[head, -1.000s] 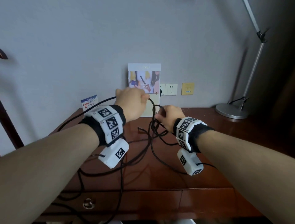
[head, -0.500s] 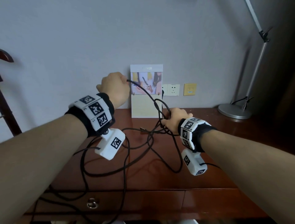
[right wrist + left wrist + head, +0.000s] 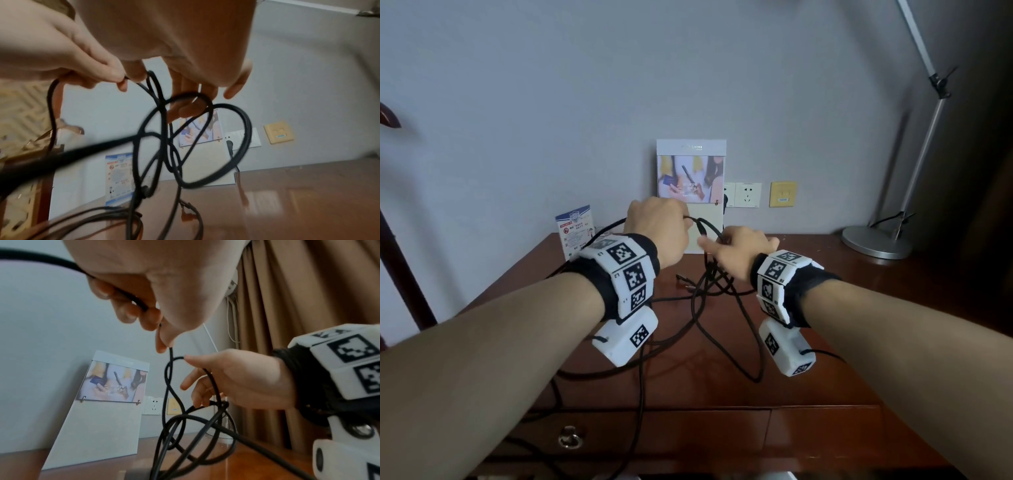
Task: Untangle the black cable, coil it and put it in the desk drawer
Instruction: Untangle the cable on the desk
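The black cable (image 3: 717, 281) lies in tangled loops on the brown desk (image 3: 825, 359), and some strands hang over the front edge. My left hand (image 3: 657, 226) grips one strand of it, which runs out through the fist, as the left wrist view shows (image 3: 164, 288). Close beside it, my right hand (image 3: 739, 250) holds several raised loops hooked over its curled fingers (image 3: 191, 110). The loops (image 3: 165, 378) dangle from that hand down to the desktop. The desk drawer (image 3: 654, 431) below the front edge is closed, with a ring pull (image 3: 570, 438).
A standing calendar (image 3: 691, 171) leans on the wall behind the hands, with wall sockets (image 3: 747, 194) to its right. A small printed card (image 3: 575, 229) stands at the back left. A lamp base (image 3: 876, 243) occupies the back right corner. A dark wooden chair post (image 3: 400, 274) stands at the left.
My left hand, which had lifted a strand up and to the left, has come back down next to the right hand. The right hand has stayed in place with its loops.
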